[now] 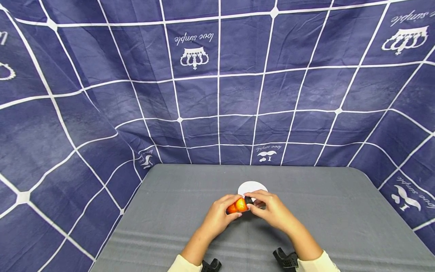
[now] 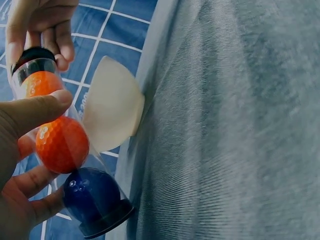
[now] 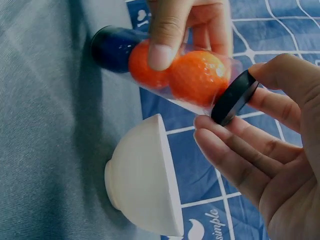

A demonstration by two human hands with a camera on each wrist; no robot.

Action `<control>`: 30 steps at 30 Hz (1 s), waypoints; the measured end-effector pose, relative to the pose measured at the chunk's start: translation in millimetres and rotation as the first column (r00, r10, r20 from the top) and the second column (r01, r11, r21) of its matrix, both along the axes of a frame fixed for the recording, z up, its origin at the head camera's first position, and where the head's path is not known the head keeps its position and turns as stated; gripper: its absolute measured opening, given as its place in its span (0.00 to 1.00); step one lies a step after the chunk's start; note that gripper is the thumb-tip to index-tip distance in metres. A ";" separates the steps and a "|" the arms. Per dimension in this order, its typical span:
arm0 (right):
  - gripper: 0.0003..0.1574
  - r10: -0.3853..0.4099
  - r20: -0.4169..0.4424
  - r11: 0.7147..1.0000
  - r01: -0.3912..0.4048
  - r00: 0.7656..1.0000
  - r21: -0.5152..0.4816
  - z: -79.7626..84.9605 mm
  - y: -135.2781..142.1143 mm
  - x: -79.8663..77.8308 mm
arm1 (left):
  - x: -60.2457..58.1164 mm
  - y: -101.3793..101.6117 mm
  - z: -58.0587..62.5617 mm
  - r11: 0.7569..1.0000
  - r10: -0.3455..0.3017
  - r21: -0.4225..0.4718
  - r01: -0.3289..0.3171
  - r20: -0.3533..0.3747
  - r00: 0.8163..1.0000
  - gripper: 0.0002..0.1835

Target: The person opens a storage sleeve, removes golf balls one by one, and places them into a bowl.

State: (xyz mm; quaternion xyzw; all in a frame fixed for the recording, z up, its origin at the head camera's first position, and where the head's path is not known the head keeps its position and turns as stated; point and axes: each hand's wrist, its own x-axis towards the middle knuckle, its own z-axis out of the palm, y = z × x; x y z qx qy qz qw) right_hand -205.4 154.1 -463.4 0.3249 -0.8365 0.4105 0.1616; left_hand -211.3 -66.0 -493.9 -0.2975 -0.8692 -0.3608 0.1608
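Note:
A clear plastic tube (image 3: 172,95) holds two orange golf balls (image 3: 197,77) and a dark blue ball (image 2: 91,192) at its far-left end. My left hand (image 1: 215,216) grips the tube around its middle, thumb on one side and fingers on the other. At the tube's right end is a round black cap (image 3: 235,98), which my right hand (image 1: 274,212) pinches by its edge between thumb and fingers. In the right wrist view the cap sits at the tube's mouth, slightly aslant. The tube is held lying roughly sideways above the table.
Just beyond my hands a white bowl (image 1: 250,186) stands upright on the grey cloth-covered table (image 1: 190,185). Blue curtains (image 1: 244,94) with white grid lines surround the table at the back and sides. Black camera mounts (image 1: 286,260) sit at my wrists.

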 end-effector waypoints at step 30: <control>0.26 -0.133 -0.104 0.991 0.135 0.986 0.010 6.2 1.5 -0.9 | -3.1 2.0 -2.7 0.977 0.145 0.152 -0.151 0.050 0.988 0.30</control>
